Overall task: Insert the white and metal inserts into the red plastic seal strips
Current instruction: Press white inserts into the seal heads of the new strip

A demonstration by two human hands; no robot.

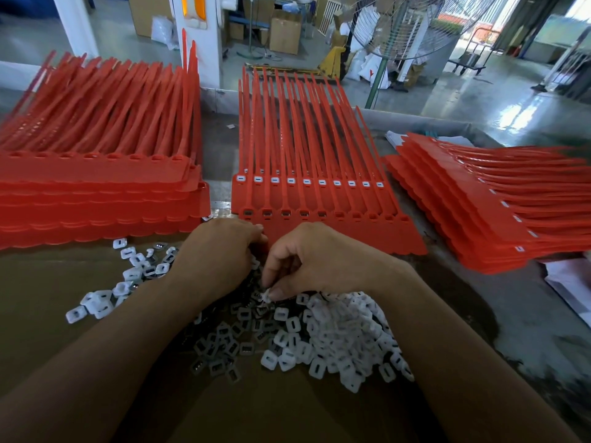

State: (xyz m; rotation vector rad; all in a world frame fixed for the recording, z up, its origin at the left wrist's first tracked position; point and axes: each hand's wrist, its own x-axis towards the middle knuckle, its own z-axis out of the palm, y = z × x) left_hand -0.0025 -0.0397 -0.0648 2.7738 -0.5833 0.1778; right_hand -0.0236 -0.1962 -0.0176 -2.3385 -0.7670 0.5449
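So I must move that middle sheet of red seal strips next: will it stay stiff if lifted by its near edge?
Probably not. The middle sheet has long thin tails that bow and splay, so they would likely droop. Its flat near band looks stiffer. Thin plastic, so probably light.

red seal strips [319, 148]: 3 stacks | top middle sheet: 10 strips | inserts [335, 334]: 1 heap, uncountable | left hand [220, 251], right hand [319, 260]: 2
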